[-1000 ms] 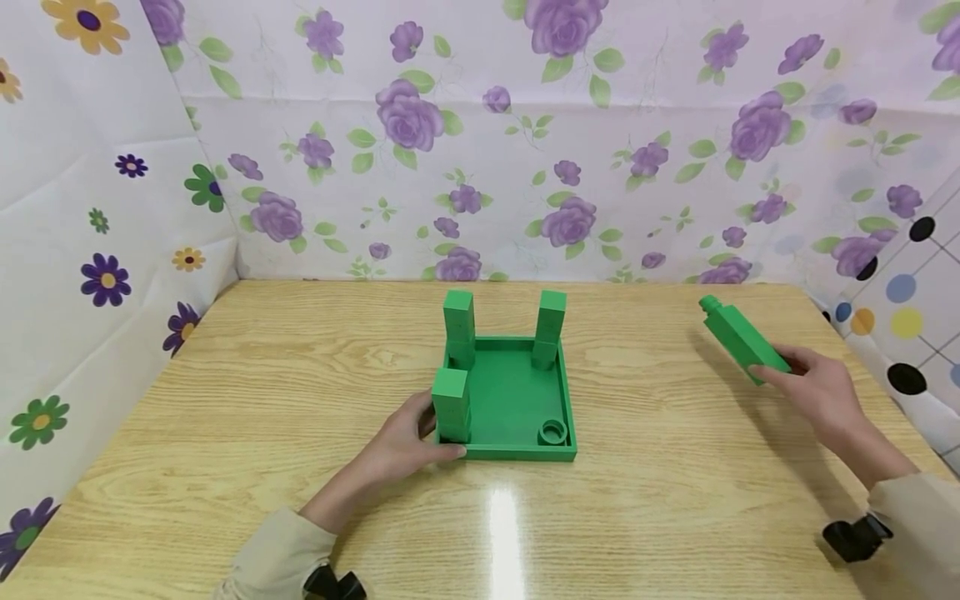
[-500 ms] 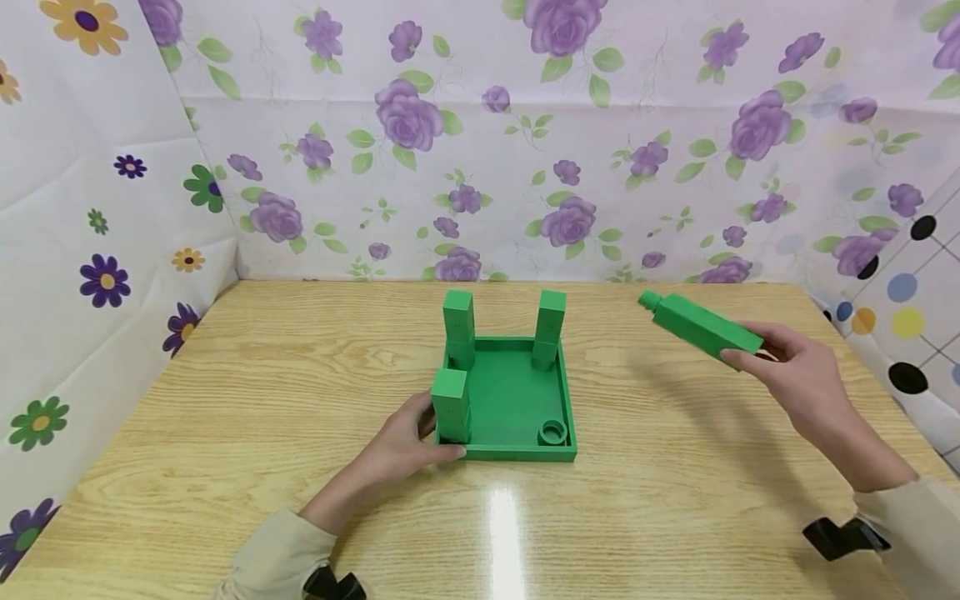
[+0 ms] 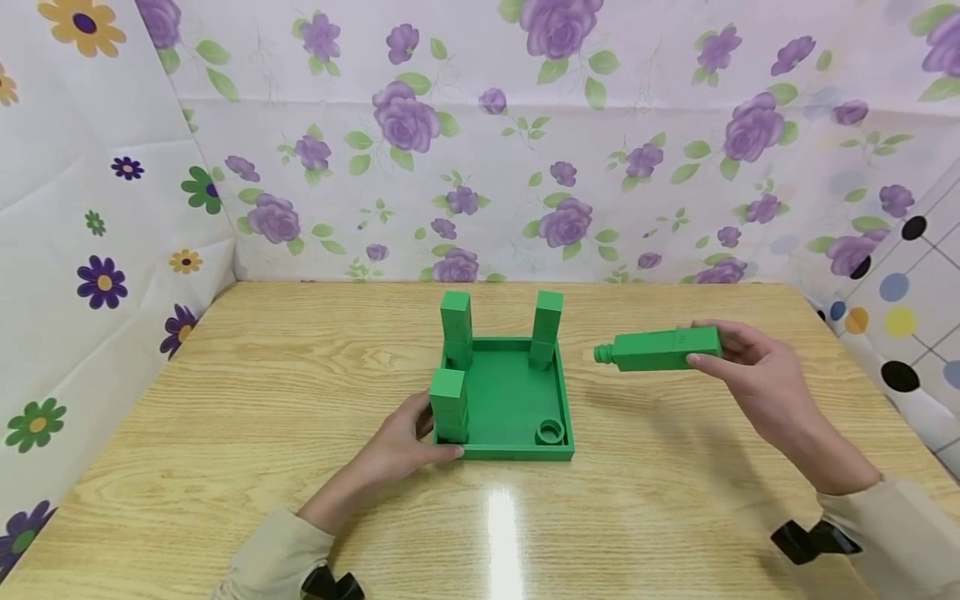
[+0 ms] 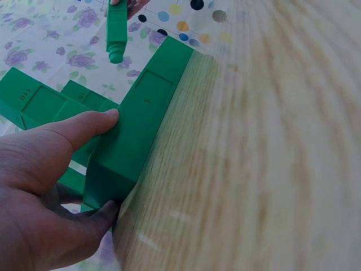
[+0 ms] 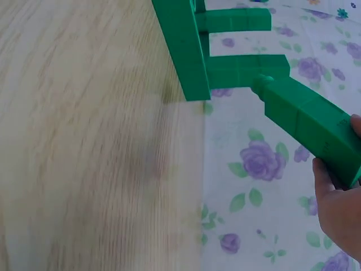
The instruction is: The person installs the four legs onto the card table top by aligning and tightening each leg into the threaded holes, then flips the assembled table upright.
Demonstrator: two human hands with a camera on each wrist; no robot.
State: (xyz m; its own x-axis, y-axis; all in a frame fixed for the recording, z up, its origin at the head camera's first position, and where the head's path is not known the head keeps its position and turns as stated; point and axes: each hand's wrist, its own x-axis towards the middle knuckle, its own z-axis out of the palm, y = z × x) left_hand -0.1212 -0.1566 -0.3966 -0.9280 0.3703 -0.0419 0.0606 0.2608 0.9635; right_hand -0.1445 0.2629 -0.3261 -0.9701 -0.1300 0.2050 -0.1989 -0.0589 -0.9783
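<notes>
A green square table top (image 3: 510, 392) lies upside down on the wooden table, its low rim facing up. Table legs stand upright at three corners: front left (image 3: 448, 404), back left (image 3: 456, 325) and back right (image 3: 547, 325). A round socket (image 3: 550, 432) shows at the front right corner. My left hand (image 3: 401, 442) grips the front left corner, thumb along the front rim; the left wrist view shows fingers curled beneath the edge. Right of the table top, my right hand (image 3: 765, 383) holds a loose green table leg (image 3: 652, 350) by its square end, above the table and nearly level, its threaded tip pointing left.
The wooden table (image 3: 300, 350) extends around the table top on every side. Behind it hangs a flowered cloth (image 3: 495, 167), with more patterned cloth at the left and right. Black straps with small devices sit on both wrists.
My right hand has carried the loose leg leftward toward the table top, and the leg has turned from slanted to nearly level. My left hand keeps its grip on the corner.
</notes>
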